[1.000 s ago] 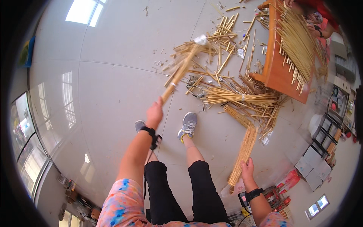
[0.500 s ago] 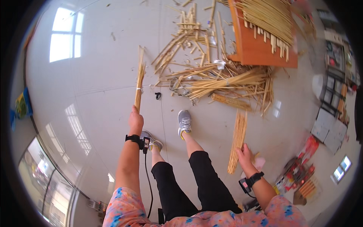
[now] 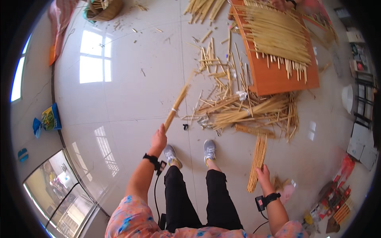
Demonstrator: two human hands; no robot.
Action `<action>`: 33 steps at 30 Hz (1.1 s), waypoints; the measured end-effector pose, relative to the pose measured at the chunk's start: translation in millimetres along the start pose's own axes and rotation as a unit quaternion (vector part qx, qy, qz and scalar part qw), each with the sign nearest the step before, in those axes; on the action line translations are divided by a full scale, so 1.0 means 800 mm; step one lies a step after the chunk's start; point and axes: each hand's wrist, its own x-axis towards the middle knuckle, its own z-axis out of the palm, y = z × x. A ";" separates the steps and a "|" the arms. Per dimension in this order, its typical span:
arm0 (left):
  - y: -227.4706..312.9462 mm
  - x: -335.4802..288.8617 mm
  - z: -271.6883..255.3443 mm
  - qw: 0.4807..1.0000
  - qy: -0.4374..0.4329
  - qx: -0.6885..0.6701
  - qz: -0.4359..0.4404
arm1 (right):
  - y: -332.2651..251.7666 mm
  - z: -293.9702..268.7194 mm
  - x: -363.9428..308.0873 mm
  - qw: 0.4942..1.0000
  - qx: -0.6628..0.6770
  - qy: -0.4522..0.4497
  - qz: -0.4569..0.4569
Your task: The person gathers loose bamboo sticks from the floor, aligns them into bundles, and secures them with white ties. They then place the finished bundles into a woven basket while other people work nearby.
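My left hand (image 3: 159, 139) is closed round the lower end of a bundle of thin straw-coloured sticks (image 3: 180, 99). A pale tie circles this bundle above my fist, and its far end is smeared by motion. In my right hand (image 3: 262, 173) is a flat, textured bundle of straw-coloured stalks (image 3: 258, 158), gripped by its side below the middle. It stands nearly upright in the view, its top close to a heap of loose stalks (image 3: 262, 111) on the floor. The two bundles are well apart.
An orange-brown table (image 3: 285, 85) at the far right bears rows of stalks (image 3: 278, 35), with another person's hand (image 3: 281, 4) at its far edge. Short cut pieces (image 3: 214, 59) litter the tiled floor. A basket (image 3: 104, 10) stands at the far left; tools (image 3: 331, 202) lie at right.
The stick bundle in my left hand has swung from nearly upright to leaning right. My view has shifted, bringing the basket and the other person's hand into sight. Both grips are kept.
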 end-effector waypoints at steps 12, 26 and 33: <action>0.081 0.271 -0.034 0.998 -0.019 0.046 0.045 | -0.057 0.098 -0.048 0.997 0.034 0.056 0.049; 0.059 0.317 -0.141 0.994 -0.017 0.053 0.093 | -0.173 0.217 -0.140 0.989 0.087 0.078 0.091; 0.153 0.440 -0.182 0.988 0.021 0.137 0.073 | -0.099 0.231 -0.112 0.984 0.110 0.086 0.112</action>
